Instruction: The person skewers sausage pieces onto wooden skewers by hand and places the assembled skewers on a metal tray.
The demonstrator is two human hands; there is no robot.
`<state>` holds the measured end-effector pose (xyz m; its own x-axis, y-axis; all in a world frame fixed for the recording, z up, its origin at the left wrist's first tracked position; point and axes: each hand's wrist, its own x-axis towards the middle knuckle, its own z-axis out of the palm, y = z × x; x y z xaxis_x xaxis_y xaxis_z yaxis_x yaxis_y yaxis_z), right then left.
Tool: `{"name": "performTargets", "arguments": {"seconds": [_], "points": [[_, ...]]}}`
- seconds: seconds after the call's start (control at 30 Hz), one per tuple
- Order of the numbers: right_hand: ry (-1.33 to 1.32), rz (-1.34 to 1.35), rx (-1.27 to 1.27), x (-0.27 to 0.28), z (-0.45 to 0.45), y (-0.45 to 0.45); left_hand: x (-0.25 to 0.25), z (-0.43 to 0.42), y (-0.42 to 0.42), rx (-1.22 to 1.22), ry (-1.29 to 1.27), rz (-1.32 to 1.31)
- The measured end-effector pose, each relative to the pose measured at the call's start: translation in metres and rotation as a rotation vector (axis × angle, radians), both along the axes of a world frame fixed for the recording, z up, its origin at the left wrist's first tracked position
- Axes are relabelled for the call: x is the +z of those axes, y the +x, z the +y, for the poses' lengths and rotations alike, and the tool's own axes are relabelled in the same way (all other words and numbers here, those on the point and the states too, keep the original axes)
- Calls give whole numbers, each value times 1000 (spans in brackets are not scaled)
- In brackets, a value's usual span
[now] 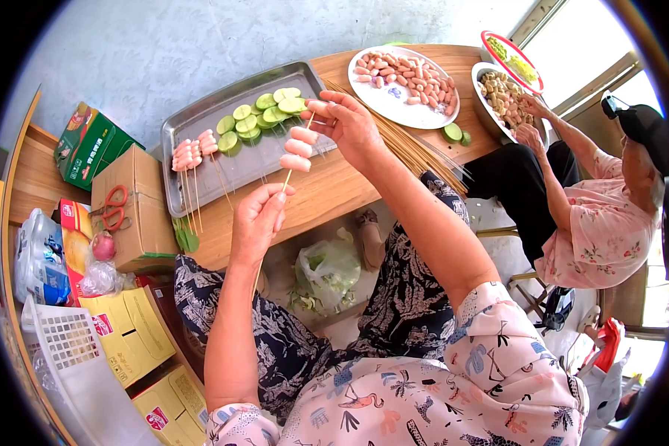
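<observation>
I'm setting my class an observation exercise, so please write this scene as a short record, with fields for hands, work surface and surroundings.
Left hand: closed around a thin stick
Sausage pieces: several pink ones threaded on that stick
Right hand: fingers at the stick's upper end; exact grip unclear
Tray: loaded pink skewers at one end, green slices toward the other
Plate: loose pink pieces
Bare sticks: piled beside the tray
Co-worker's hands: at a basin of small pieces

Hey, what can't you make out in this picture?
In the head view:
- Part of the skewer, hidden by the left hand.
- Contents of the brown box, hidden by its cardboard.
- Fine print on the yellow carton, too small.
- The rest of the patterned shirt, cut off by the bottom edge.
</observation>
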<state>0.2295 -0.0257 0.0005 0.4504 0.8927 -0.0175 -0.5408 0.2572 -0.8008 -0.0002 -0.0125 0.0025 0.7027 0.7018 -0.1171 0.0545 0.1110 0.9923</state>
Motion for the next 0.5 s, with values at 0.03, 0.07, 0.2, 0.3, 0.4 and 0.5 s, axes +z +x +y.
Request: {"name": "performTargets", "arguments": {"seconds": [0.03, 0.07, 0.2, 0.3, 0.4, 0.5], "points": [[-3, -2, -3, 1, 0, 0, 0, 0, 0, 0, -1, 0], [-4, -2, -3, 0, 0, 0, 1, -1, 0, -1, -3, 1], [2, -6, 9, -2, 2, 3, 1, -2, -1, -3, 0, 10], [2, -6, 14, -1, 2, 1, 1, -2, -1, -2, -3, 10], [-11, -13, 12, 2, 0, -2, 0, -1, -1, -15, -1, 23], [-16, -18, 12, 3, 0, -2, -3, -1, -1, -16, 9, 20]]}}
